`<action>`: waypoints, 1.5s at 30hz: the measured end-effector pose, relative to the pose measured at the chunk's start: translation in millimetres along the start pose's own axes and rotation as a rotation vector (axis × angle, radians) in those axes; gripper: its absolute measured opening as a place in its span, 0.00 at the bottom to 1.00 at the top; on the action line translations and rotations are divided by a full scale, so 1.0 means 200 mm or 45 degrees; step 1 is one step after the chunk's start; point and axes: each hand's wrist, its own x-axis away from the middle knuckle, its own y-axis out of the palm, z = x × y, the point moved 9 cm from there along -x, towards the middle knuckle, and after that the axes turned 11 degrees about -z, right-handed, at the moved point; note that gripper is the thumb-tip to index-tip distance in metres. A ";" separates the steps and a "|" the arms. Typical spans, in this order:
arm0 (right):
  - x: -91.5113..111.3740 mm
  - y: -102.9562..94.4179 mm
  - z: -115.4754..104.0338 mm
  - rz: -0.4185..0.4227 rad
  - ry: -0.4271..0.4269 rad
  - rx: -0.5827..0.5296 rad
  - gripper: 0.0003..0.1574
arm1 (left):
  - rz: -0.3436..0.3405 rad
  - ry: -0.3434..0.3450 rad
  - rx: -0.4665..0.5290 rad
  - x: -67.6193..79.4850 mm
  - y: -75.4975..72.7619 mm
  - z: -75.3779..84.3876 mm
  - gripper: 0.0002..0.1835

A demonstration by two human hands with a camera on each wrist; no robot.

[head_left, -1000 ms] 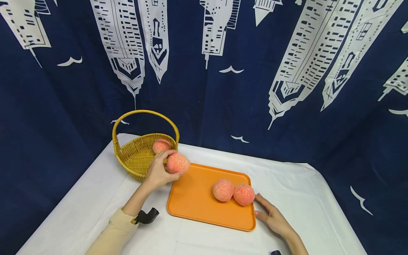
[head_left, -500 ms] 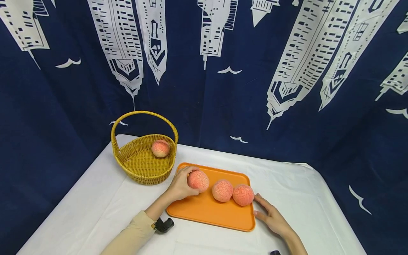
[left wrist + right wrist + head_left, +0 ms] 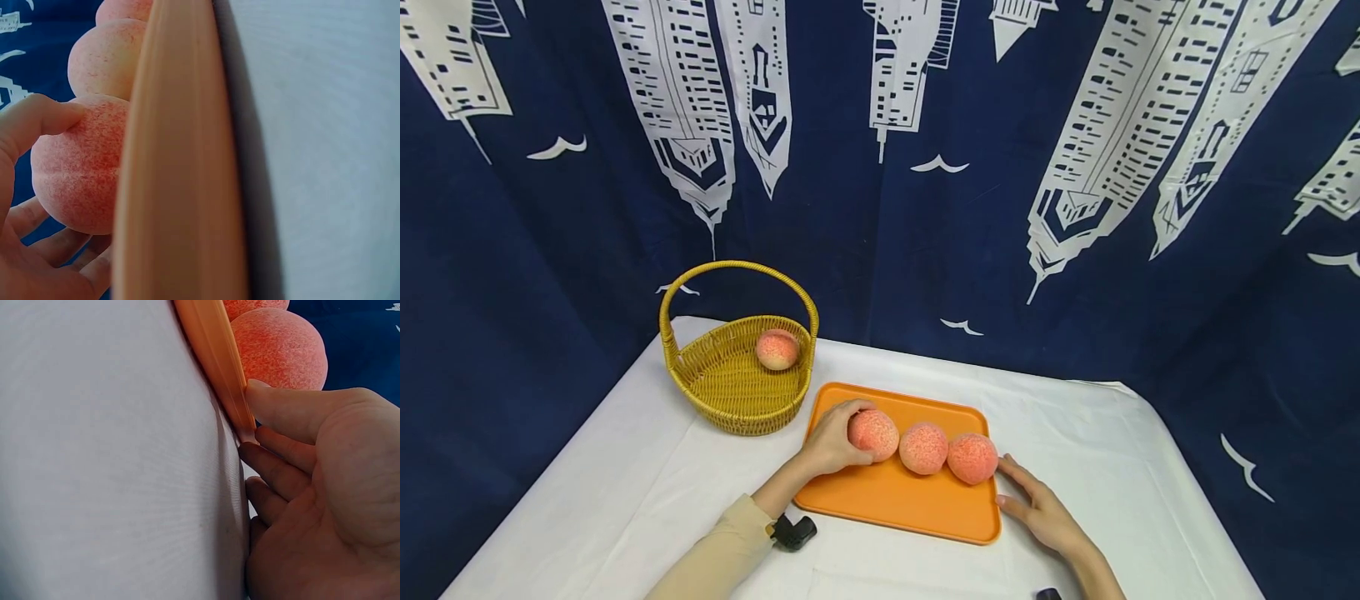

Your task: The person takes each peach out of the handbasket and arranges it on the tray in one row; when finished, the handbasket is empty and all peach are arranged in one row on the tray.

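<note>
My left hand [image 3: 833, 442] holds a pink, speckled peach [image 3: 874, 435] over the left part of the orange tray [image 3: 895, 504], thumb and fingers curled round its left side. In the left wrist view the thumb presses the held peach [image 3: 78, 169], whose right part is hidden behind the tray's rim [image 3: 181, 162]. A middle peach [image 3: 923, 448] and a right peach [image 3: 973, 458] sit in a row beside it on the tray. My right hand [image 3: 1041, 512] rests at the tray's right edge, its thumb and fingertips touching the rim [image 3: 219, 362].
A yellow wicker basket [image 3: 700, 400] with a tall handle stands left of the tray, with one peach [image 3: 777, 350] inside. White cloth [image 3: 587, 500] covers the table. Behind it hangs a dark blue curtain [image 3: 865, 250] with white building prints.
My left hand has carried the peach from beside the basket rightwards and down to the tray, next to the other peaches. My right hand has stayed at the tray's edge.
</note>
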 end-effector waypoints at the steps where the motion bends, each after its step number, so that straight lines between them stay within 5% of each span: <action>1: 0.00 0.00 0.00 -0.001 0.004 -0.002 0.40 | -0.004 -0.002 -0.001 0.00 0.00 0.00 0.38; 22: -0.01 0.00 0.00 0.002 0.018 -0.004 0.40 | -0.048 -0.010 0.007 0.00 0.02 -0.02 0.42; 26: -0.01 0.00 -0.01 0.004 0.003 0.007 0.40 | 0.006 0.027 0.000 0.02 -0.02 0.01 0.41; 33: 0.00 0.00 -0.02 0.012 -0.022 0.016 0.38 | 0.407 0.321 0.048 0.12 -0.31 0.14 0.29; 36: 0.00 -0.01 -0.02 0.015 -0.018 0.012 0.38 | 0.580 0.349 0.079 0.17 -0.50 0.13 0.24; 40: 0.00 -0.01 -0.02 0.019 -0.009 0.029 0.38 | 0.699 0.203 0.160 0.18 -0.72 0.01 0.22; 45: 0.00 -0.01 -0.02 0.018 -0.014 0.033 0.38 | 0.648 -0.102 0.175 0.14 -0.88 -0.20 0.29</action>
